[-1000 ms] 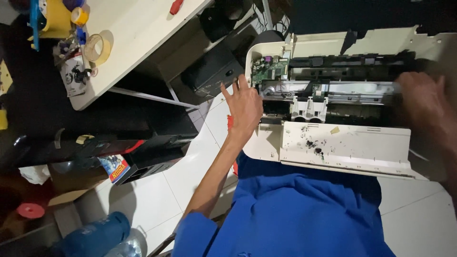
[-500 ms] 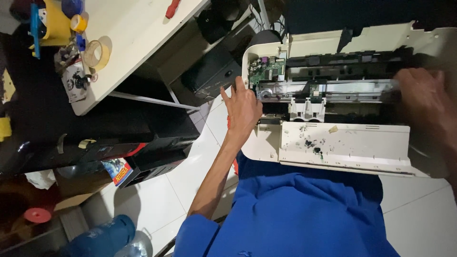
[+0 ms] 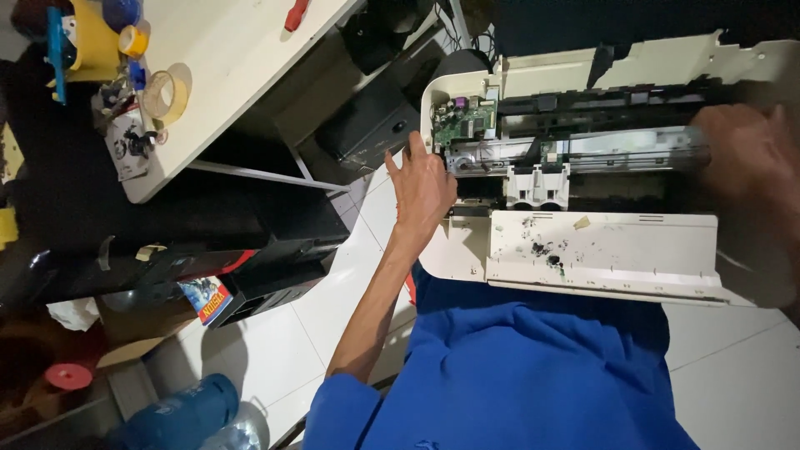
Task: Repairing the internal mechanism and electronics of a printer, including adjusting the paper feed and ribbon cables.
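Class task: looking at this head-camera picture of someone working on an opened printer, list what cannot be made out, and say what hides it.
1. Right hand: blurred and close to the camera, so its grip on the printer is unclear.
2. Left hand: seen from the back; its fingertips and any contact are hidden.
3. Green circuit board: parts too small.
4. Printer's right end: blocked by the right hand.
5. Top left, desk clutter: too small.

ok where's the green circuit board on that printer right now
In the head view, the green circuit board sits at the left end of the opened white printer, just above the left hand and beside the dark roller bay.
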